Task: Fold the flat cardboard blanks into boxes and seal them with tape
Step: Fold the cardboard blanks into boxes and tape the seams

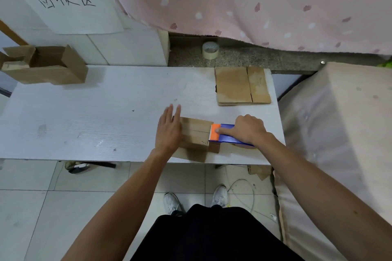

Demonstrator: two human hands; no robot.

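Cardboard box [196, 133], lower centre on counter [84, 123]: probably light, stiff, apt to slide; left hand [168, 131] braced it, fingers straight; right hand [248, 130], fingers curled, gripped tape dispenser [227, 136].

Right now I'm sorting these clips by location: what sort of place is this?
Probably a makeshift packing corner in a home: white wood-grain table, pink flower-print curtain, stack of flat brown cardboard blanks.

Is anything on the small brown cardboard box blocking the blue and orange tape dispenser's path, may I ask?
Only the left hand, flat over the left end of the brown cardboard box; the top between it and the blue-and-orange tape dispenser in the right hand looks bare.
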